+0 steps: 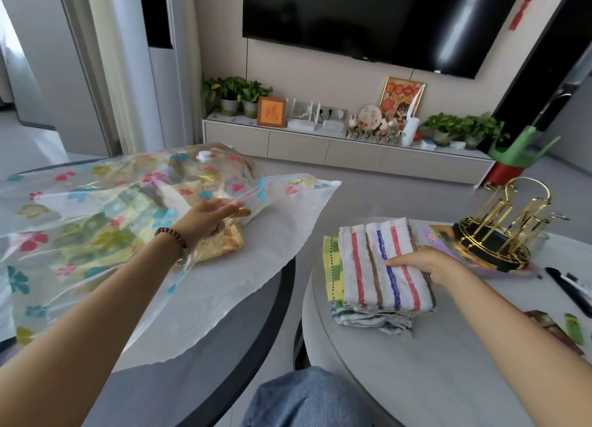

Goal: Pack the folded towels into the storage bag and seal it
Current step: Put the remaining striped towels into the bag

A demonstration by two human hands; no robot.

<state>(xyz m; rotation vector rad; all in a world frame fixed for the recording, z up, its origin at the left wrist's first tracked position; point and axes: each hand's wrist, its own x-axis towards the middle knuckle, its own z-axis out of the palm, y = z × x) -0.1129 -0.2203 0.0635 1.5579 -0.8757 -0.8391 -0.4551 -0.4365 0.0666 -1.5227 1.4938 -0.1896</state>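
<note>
A clear storage bag (96, 202) printed with coloured flowers lies on the left table, its mouth facing right. Folded towels (134, 231) show through the plastic inside it. My left hand (208, 216) lifts the upper flap of the bag's mouth, fingers pinching the plastic edge. On the right round table sits a stack of folded towels (381, 266), the top one white with red, brown and blue stripes. My right hand (426, 264) grips the right edge of that top striped towel, thumb on top.
A gold wire rack (503, 231) on a dark base stands just right of the stack, on a purple sheet. A dark remote (573, 290) and small packets lie at the far right. A gap separates the two tables; my knee (304, 397) sits below it.
</note>
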